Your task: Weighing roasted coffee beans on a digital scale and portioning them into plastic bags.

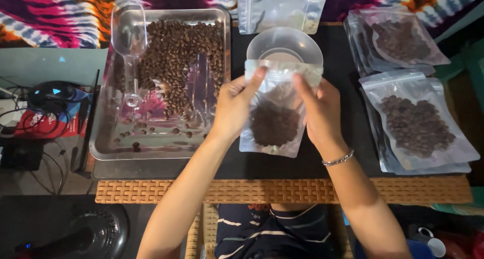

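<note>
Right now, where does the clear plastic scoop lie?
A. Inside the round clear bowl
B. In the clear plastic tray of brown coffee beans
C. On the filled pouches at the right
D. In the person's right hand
B: the clear plastic scoop lies in the clear plastic tray among the brown coffee beans, while both hands pinch a pouch.

dark brown beans; clear pouch; tie-dye cloth.

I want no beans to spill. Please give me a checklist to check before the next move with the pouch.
1. Both hands hold pouch top: left hand and right hand pinch the clear pouch: ok.
2. Pouch upright, coffee beans at bottom: ok.
3. Zip fully closed: cannot tell.
4. Plastic bowl behind pouch stands upright: ok.
5. Filled pouches lie apart on the right: ok.
</note>
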